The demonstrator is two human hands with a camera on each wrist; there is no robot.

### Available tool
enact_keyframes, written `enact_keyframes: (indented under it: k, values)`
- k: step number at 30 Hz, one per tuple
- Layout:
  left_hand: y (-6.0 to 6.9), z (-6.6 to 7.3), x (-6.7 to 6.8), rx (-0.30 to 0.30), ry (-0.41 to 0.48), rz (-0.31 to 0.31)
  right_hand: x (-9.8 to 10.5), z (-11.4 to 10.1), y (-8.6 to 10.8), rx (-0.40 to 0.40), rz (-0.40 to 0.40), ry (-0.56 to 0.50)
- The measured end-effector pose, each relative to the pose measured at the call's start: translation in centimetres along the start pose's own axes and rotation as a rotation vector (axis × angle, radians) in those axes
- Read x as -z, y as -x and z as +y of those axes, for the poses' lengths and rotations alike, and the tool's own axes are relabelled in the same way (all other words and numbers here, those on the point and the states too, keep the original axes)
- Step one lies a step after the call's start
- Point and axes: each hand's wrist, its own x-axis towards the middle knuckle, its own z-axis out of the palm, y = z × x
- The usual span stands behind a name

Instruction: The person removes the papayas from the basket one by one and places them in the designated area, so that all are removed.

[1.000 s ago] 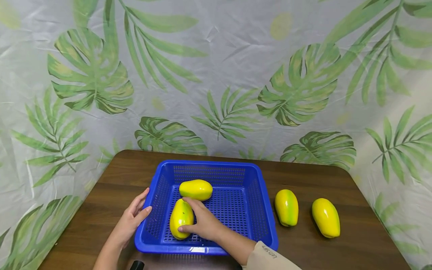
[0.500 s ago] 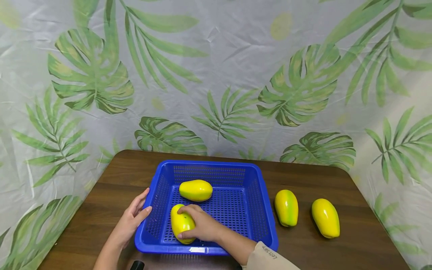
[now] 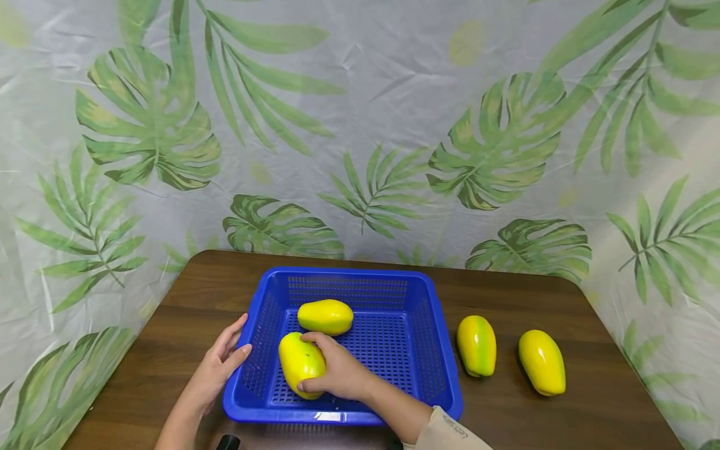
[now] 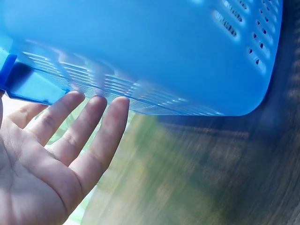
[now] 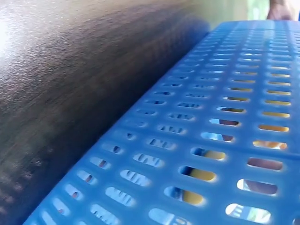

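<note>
My right hand reaches into a blue plastic basket and grips a glossy yellow-green papaya, thumb at its near end, fingers over its far side. Just behind it a second papaya lies crosswise on the basket floor. At the basket's left rim, my left hand rests its thumb and fingers against the edge. The left wrist view shows that hand with fairly straight fingers, fingertips at the slotted wall; its thumb is mostly hidden. In the right wrist view, the slotted basket wall hides most of the papaya.
Two more papayas lie on the brown wooden table, right of the basket: a nearer one and one farther right. A small black object is at the front edge. A leaf-patterned curtain hangs behind the table.
My right hand drew the gripped papaya towards the basket's near wall, then shifted it back slightly away and left. My left hand and the other papayas stay in place.
</note>
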Motion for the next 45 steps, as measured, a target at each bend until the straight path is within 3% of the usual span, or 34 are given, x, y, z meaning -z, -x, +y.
enact_keyframes:
  k: [12,21,26,36,42,45]
  values:
    - [0.0,0.2,0.0,-0.02,-0.002,0.012,0.8,-0.9,0.4,0.02,0.001,-0.158]
    - [-0.1,0.2,-0.2,-0.023,0.0,0.005,2.0,-1.4,0.8,0.056,0.088,-0.127]
    - [-0.2,0.0,-0.1,-0.012,0.009,0.001,2.5,-1.9,1.3,0.056,0.093,-0.173]
    - [-0.2,0.1,-0.1,-0.018,0.021,-0.01,3.7,-3.5,2.9,0.078,0.112,-0.244]
    - [-0.1,0.2,-0.1,-0.036,0.028,-0.02,5.2,-6.3,4.8,0.082,0.131,-0.253]
    - [-0.1,0.2,-0.1,-0.041,0.027,-0.024,5.7,-6.3,5.4,0.102,0.141,-0.263]
